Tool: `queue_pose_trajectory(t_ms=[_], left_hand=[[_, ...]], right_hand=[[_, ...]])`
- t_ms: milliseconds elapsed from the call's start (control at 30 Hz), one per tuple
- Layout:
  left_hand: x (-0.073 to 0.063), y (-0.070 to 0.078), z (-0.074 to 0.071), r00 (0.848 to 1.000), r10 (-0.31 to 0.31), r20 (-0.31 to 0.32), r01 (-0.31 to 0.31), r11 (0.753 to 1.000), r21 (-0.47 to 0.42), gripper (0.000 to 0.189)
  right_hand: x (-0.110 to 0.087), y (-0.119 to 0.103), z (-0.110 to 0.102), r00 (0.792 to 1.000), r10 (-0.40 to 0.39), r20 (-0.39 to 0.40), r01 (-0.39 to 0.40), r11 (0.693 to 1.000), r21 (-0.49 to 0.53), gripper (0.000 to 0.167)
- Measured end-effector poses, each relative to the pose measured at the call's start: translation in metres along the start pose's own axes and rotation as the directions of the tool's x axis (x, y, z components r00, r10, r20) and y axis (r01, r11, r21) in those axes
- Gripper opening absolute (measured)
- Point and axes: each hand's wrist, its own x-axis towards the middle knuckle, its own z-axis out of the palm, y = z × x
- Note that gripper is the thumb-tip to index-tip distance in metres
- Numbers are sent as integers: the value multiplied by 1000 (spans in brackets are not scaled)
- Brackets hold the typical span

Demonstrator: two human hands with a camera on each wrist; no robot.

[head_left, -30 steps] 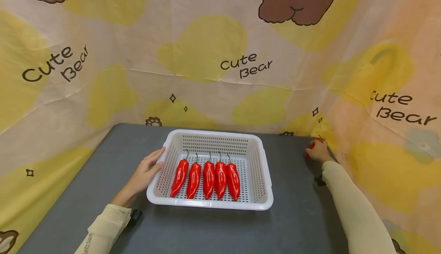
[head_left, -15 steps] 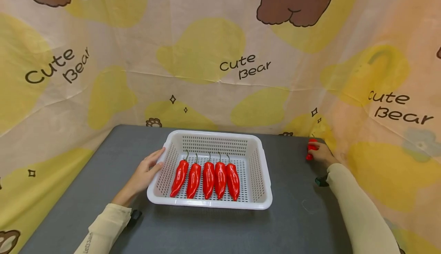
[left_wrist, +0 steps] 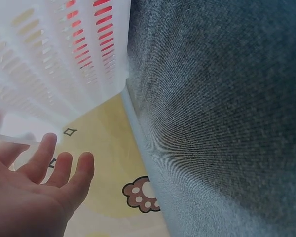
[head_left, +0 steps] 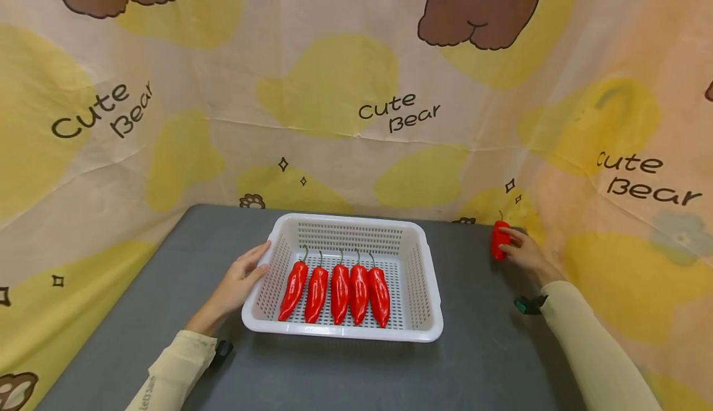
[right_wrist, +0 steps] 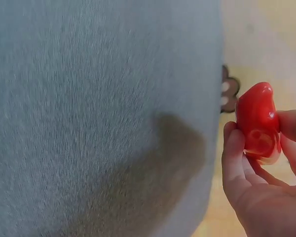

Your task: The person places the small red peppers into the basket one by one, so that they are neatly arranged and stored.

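Observation:
A white perforated plastic basket [head_left: 429, 275] stands on the dark grey table, with several glossy red chili peppers [head_left: 340, 293] lying side by side in it, green stems toward the back. My left hand [head_left: 239, 281] rests against the basket's left rim. In the left wrist view its fingers [left_wrist: 84, 170] are loosely bent outside the basket wall. At the table's back right corner, my right hand [head_left: 526, 253] pinches another red chili pepper [head_left: 499, 241] between thumb and fingers, its stem pointing up. The right wrist view shows that pepper [right_wrist: 259, 116] end-on, apart from the tabletop.
A patterned cloth [head_left: 312, 89] hangs behind and to the sides of the table. The table [head_left: 462, 337] ends against it at the back and right. A dark band [head_left: 531, 304] sits at the right wrist, another dark device [head_left: 221, 352] at the left.
My right hand has turned and lifted the chili pepper slightly off the back right corner, so more of it shows. The left hand and the basket have stayed in place.

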Motion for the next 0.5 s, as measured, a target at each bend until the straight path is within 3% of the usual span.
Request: queue_pose_trajectory(t_ms=[167,200,500], left_hand=[[0,0,2,1000,-9,8,10,1000,-12,52],[0,0,2,1000,-11,8,11,1000,-10,52],[0,-1,2,1000,6,-7,-6,1000,13,52]], right_hand=[[-12,-5,5,999,-43,10,42,997,63,66],[-19,-14,9,999,-44,12,44,998,52,65],[-33,-25,20,997,-74,25,73,997,27,66]])
